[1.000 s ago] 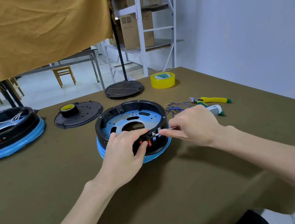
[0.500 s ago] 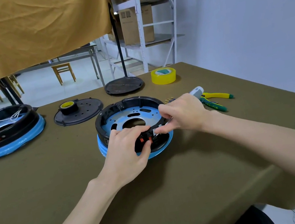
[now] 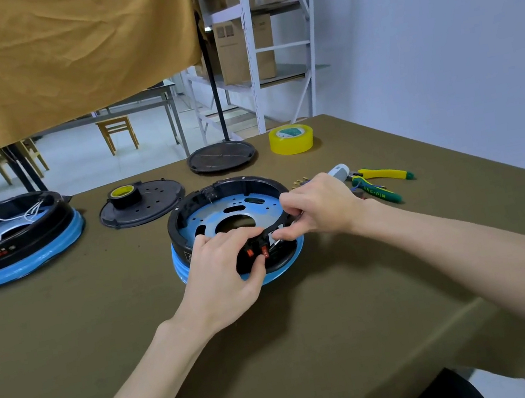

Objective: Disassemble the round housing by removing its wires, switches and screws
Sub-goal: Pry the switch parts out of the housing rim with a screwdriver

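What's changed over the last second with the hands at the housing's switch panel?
The right hand slid in from the housing's right side and now lies over its near-right rim, fingers curled at the white switch beside the red switches; it now hides the loose wires by the pliers. The left hand stays gripping the round housing at the front, thumb under the red switches. Tape rolls and lids are unmoved.
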Available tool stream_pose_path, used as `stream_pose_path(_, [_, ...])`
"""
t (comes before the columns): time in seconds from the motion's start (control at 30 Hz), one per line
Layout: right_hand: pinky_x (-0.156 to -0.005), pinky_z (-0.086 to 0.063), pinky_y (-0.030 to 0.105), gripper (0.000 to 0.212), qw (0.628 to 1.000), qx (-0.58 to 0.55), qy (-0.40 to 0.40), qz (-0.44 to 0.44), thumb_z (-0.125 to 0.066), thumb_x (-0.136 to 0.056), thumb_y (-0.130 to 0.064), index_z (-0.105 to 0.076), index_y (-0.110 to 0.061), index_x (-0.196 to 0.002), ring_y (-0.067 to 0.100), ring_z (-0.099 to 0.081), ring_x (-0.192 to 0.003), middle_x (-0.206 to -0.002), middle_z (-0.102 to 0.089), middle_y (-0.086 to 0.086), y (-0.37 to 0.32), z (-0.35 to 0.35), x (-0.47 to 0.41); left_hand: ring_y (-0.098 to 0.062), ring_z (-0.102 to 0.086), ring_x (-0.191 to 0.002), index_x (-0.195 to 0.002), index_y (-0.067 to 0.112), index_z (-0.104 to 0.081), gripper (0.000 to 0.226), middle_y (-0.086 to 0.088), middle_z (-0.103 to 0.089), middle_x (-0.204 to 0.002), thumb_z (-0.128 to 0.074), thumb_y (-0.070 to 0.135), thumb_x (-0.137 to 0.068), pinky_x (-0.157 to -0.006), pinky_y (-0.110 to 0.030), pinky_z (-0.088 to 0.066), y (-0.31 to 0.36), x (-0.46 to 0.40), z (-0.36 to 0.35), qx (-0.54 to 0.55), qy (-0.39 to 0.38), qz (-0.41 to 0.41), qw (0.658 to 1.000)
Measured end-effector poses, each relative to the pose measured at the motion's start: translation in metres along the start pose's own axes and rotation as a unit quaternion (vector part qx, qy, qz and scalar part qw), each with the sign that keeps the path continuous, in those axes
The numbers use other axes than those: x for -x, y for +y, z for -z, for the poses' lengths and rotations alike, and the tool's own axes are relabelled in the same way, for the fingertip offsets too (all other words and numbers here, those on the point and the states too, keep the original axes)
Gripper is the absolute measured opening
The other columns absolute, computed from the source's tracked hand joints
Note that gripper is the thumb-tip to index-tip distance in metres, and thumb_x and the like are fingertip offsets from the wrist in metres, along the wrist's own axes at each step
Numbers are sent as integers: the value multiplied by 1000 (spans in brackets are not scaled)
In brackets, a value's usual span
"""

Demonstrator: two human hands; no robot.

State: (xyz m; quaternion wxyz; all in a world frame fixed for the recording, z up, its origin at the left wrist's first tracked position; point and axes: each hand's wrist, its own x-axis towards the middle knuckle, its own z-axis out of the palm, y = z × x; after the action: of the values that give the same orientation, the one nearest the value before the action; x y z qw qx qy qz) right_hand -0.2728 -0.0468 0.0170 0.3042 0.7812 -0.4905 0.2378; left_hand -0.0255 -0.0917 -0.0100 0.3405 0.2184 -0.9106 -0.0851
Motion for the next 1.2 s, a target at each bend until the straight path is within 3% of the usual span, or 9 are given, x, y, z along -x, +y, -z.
stream_pose_path(0.17, [-41,-20,26,59,997,9,2,-82,-59,-85,-71,-34,-22,-62,15,-35,-38,-46,-33,-11,-9,3,12,-1,-58,-89,-126,28,-66,38,18,-70,-103,-60,34,-89,-88,-25,-35,0,0,0,6,1,3,1000])
stream_pose_path(0.37, [-39,-27,28,59,993,-66,-3,-101,-61,-79,-66,-45,-11,-67,18,-36,-37,-46,-37,-5,-10,-2,7,-5,-59,-86,-122,26,-67,39,15,-69,-98,-60,26,-84,-89,-33,-39,2,0,0,4,-7,1,1000])
stream_pose_path(0.5, [-40,-32,31,56,992,-43,-31,-119,-59,-83,-70,-41,-17,-71,18,-41,-39,-47,-44,-6,-11,-2,12,-6,-61,-89,-126,25,-67,39,14,-72,-102,-63,23,-87,-89,-29,-39,0,0,2,5,-1,-4,1000])
stream_pose_path(0.7, [-52,-37,32,63,950,-54,-118,-285,-36,-87,-84,-40,-25,-66,9,-45,-52,-51,-46,-8,-18,17,58,1,-48,-87,-128,23,-66,40,15,-71,-104,-70,17,-88,-89,-22,-35,-1,3,3,7,1,-17,1000])
stream_pose_path(0.83, [-58,-41,36,31,944,-6,-145,-297,-45,-99,-56,-44,-30,-81,16,-50,-68,-70,-50,-13,-27,25,90,-7,-59,-92,-128,21,-66,40,13,-72,-106,-69,16,-88,-91,-28,-38,0,3,2,-2,-6,-13,1000])
stream_pose_path(0.97, [-86,-40,39,15,948,29,-132,-289,-64,-96,-27,-60,-16,-106,27,-53,-95,-98,-59,1,-33,29,81,-2,-55,-91,-128,21,-66,40,13,-72,-105,-71,15,-88,-89,-24,-36,1,4,3,-3,-7,-10,1000])
stream_pose_path(1.03, [-81,-42,39,14,958,6,-69,-280,-65,-95,-28,-61,-17,-101,23,-54,-86,-92,-60,-1,-48,32,67,7,-48,-93,-128,21,-66,42,16,-68,-101,-72,14,-88,-87,-18,-33,1,4,5,4,-11,-15,1000])
stream_pose_path(1.13, [-58,-41,31,28,951,-59,-62,-299,-51,-95,-57,-52,-31,-84,8,-50,-61,-64,-56,-12,-77,33,45,26,-40,-105,-131,21,-65,46,15,-69,-104,-72,13,-86,-85,-16,-33,-3,4,7,14,-18,-27,999])
stream_pose_path(1.2, [-51,-37,26,39,946,-71,-90,-302,-45,-90,-70,-51,-32,-81,6,-52,-57,-59,-56,-12,-92,28,30,18,-47,-99,-135,24,-63,49,13,-71,-116,-69,15,-88,-89,-19,-37,-6,4,8,11,-33,-27,999])
